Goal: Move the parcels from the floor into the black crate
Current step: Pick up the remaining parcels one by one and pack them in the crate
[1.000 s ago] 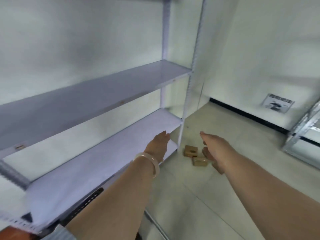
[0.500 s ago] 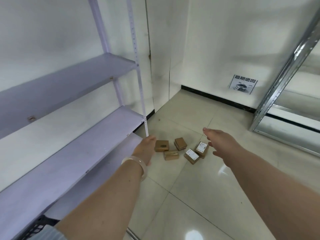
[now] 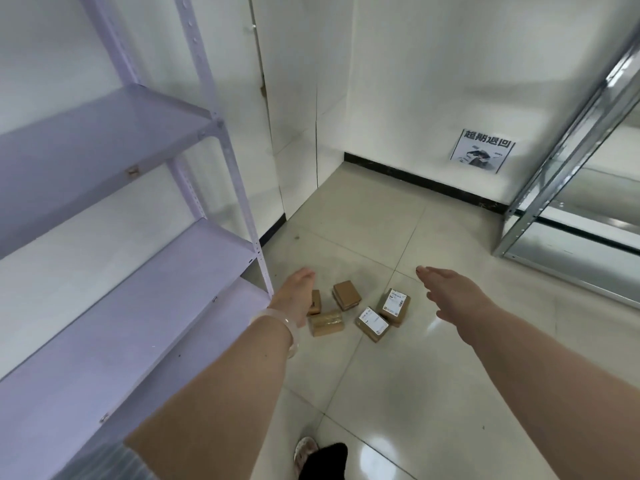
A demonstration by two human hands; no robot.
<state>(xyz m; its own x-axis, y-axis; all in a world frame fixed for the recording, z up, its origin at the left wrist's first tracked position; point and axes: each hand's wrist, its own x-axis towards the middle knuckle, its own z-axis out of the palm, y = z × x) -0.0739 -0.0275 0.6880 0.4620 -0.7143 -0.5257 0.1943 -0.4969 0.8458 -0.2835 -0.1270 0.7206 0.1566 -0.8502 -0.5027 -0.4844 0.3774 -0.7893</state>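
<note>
Several small brown cardboard parcels lie in a cluster on the tiled floor. A plain one (image 3: 346, 295) sits at the back, a taped one (image 3: 326, 322) in front of it. Two with white labels (image 3: 372, 323) (image 3: 394, 306) lie to the right. Another parcel (image 3: 315, 302) is partly hidden behind my left hand (image 3: 294, 296), which reaches out with a pale bangle on the wrist and holds nothing. My right hand (image 3: 450, 289) stretches forward, fingers apart and empty, to the right of the cluster. The black crate is out of view.
A lilac metal shelving unit (image 3: 221, 258) stands along the left wall, its corner post beside the parcels. A silver metal rack (image 3: 540, 216) stands at the right. A printed sign (image 3: 482, 154) hangs low on the back wall. My foot (image 3: 311, 455) shows at the bottom.
The view has swung right and down, bringing all the parcels into sight. Both arms stay stretched forward, hands empty, and the parcels have not moved.
</note>
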